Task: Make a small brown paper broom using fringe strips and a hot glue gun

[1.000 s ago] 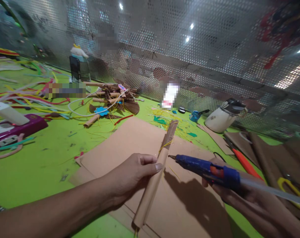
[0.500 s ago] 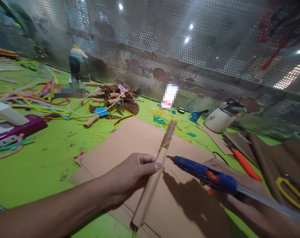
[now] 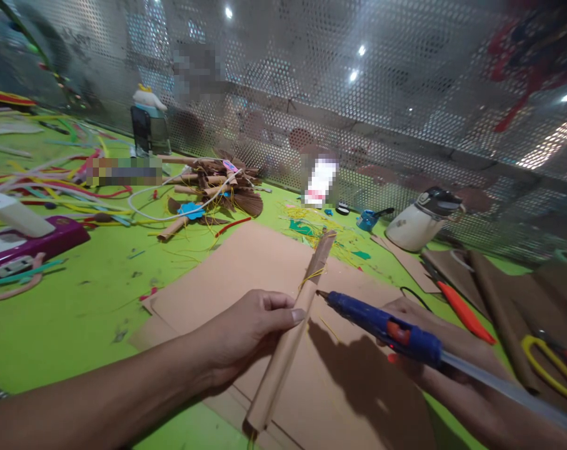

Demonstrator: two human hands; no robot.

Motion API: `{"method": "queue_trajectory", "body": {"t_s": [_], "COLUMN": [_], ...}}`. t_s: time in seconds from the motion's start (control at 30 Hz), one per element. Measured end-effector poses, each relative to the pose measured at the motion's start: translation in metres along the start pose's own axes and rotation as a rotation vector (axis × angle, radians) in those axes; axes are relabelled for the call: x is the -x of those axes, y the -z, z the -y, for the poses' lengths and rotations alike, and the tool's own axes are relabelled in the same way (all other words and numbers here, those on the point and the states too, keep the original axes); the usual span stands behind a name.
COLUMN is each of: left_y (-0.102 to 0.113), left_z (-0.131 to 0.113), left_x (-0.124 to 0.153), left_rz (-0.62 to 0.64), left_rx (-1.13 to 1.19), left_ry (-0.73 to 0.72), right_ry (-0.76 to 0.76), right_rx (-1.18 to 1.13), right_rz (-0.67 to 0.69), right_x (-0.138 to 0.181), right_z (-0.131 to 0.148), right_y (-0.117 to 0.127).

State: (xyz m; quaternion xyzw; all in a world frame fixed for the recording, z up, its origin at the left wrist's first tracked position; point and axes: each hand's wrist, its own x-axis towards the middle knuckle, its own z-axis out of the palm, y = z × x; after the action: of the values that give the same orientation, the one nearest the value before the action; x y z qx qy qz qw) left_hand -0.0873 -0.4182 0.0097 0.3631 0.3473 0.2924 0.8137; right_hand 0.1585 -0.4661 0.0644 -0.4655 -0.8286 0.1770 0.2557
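Between thumb and fingers, my left hand (image 3: 259, 322) pinches a rolled brown paper tube (image 3: 283, 362), which slants away from me. Yellow string (image 3: 314, 275) wraps the tube where a darker brown paper piece (image 3: 321, 253) sticks out of its far end. My right hand (image 3: 456, 350) is closed around a blue hot glue gun (image 3: 386, 325) with a red light on it and a clear glue stick in its back. The gun's nozzle is close beside the tube, just below the string; I cannot tell whether it touches. Under both lie flat brown paper sheets (image 3: 203, 281).
Bundled paper rolls (image 3: 217, 181) stand behind on the green table (image 3: 105, 325). A purple power strip (image 3: 62, 240) and tangled coloured strips are left. A white kettle (image 3: 419, 219), an orange-handled tool (image 3: 466, 312) and yellow-handled scissors (image 3: 550, 369) lie right. A perforated metal screen (image 3: 283, 94) closes the back.
The glue gun has shifted slightly up and left along the tube, toward the string. The tube's near end has moved a little left. My left hand keeps its grip.
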Motion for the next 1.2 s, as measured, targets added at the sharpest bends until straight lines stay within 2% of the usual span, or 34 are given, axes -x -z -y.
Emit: {"method": "queue_trajectory", "body": {"t_s": [0.3, 0.57, 0.83, 1.03, 1.2], "left_y": [0.000, 0.001, 0.002, 0.003, 0.002], "left_z": [-0.001, 0.000, 0.001, 0.001, 0.000], "left_x": [0.001, 0.000, -0.002, -0.001, -0.001], "left_rz": [-0.006, -0.004, -0.010, -0.006, -0.019], "left_rx": [-0.006, -0.003, 0.007, 0.009, 0.004], "left_ry": [0.005, 0.003, -0.008, -0.001, 0.005], "right_ry": [-0.049, 0.017, 0.038, -0.047, -0.030], "right_rx": [-0.053, -0.025, -0.057, 0.022, 0.015], "right_rz": [0.066, -0.040, 0.113, 0.045, 0.018], "right_x": [0.000, -0.001, 0.006, 0.011, 0.009], "right_z": [0.004, 0.002, 0.001, -0.011, -0.010], "right_y": [0.004, -0.001, 0.005, -0.001, -0.003]}}
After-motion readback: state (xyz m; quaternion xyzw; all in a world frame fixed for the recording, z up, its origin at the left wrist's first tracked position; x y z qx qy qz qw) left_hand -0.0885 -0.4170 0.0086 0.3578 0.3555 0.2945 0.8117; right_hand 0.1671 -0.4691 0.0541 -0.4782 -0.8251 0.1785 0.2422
